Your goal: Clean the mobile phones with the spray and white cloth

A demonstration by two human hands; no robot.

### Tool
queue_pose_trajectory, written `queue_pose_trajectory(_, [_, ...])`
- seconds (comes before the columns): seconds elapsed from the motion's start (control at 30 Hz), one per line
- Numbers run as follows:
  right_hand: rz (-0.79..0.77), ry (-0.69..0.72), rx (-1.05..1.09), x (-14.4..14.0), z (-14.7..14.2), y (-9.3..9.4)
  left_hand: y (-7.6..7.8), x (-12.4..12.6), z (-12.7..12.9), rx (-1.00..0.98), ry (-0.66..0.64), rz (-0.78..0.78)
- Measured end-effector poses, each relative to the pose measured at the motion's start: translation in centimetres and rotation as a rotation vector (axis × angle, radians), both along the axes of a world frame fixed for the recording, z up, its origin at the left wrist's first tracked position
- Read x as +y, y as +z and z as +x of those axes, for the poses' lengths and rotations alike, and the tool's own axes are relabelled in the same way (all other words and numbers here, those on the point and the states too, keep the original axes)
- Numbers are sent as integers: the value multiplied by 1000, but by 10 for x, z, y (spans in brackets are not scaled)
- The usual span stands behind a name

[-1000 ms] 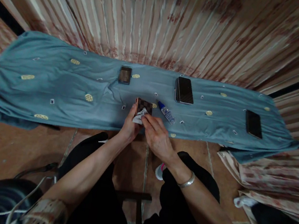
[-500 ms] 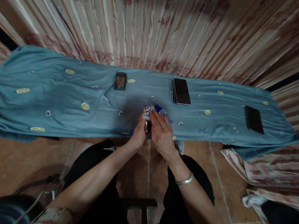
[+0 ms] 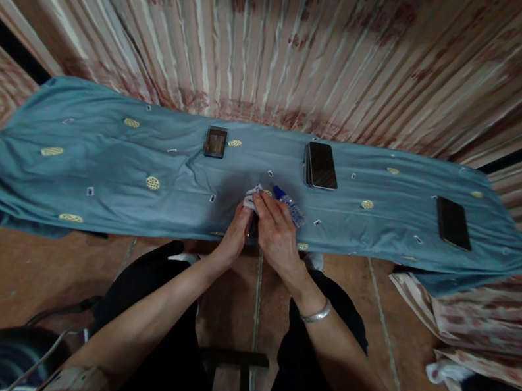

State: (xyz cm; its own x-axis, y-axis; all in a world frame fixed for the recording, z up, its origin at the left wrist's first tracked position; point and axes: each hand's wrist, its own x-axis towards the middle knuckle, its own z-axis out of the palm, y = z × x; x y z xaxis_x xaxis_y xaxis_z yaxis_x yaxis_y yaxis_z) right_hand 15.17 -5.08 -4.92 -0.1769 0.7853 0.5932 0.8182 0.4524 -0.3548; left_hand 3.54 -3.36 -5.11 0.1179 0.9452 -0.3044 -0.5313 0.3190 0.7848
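Note:
My left hand (image 3: 235, 232) is closed around a dark, glossy phone-like device (image 3: 250, 226), held above the front edge of the table. Most of the device hides between my two hands. My right hand (image 3: 278, 235) pinches a crumpled white wipe (image 3: 251, 195) against the device's far end. Just beyond my right knuckles, a clear bottle (image 3: 294, 210) with a blue cap lies on its side on the blue cloth (image 3: 180, 199).
A stack of dark phones or tablets (image 3: 322, 166) lies at the back, right of centre. Another dark phone (image 3: 454, 223) is further right. At the back left sits a small dark square item (image 3: 216, 142), its face blurred. Pleated curtains (image 3: 266, 43) hang behind the table.
Both hands have shifted slightly left, and the device is turned so that less of its dark face shows. The wipe has moved with my right fingers. More of the bottle is visible.

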Motion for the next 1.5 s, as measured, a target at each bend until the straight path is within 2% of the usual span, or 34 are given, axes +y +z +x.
queue_pose_trajectory(0.17, [45, -6, 22, 12, -3, -3, 7, 6, 2, -2, 53, -126])
queue_pose_trajectory(0.33, [-34, -27, 10, 23, 1, -11, 19, 11, 1, -39, 46, -140])
queue_pose_trajectory(0.53, [-47, -34, 41, 29, 7, -14, 33, 14, -3, -86, 32, -184])
queue_pose_trajectory(0.9, [-76, -49, 48, 32, 16, -5, 38, 20, 2, -107, 18, -221])
queue_pose_trajectory(1.37, [-110, -20, 3, 9, 7, -9, 40, 42, 3, -165, 123, -186])
queue_pose_trajectory(1.5, [-110, -28, -20, 8, 6, -8, 39, 44, 2, -160, 116, -211])
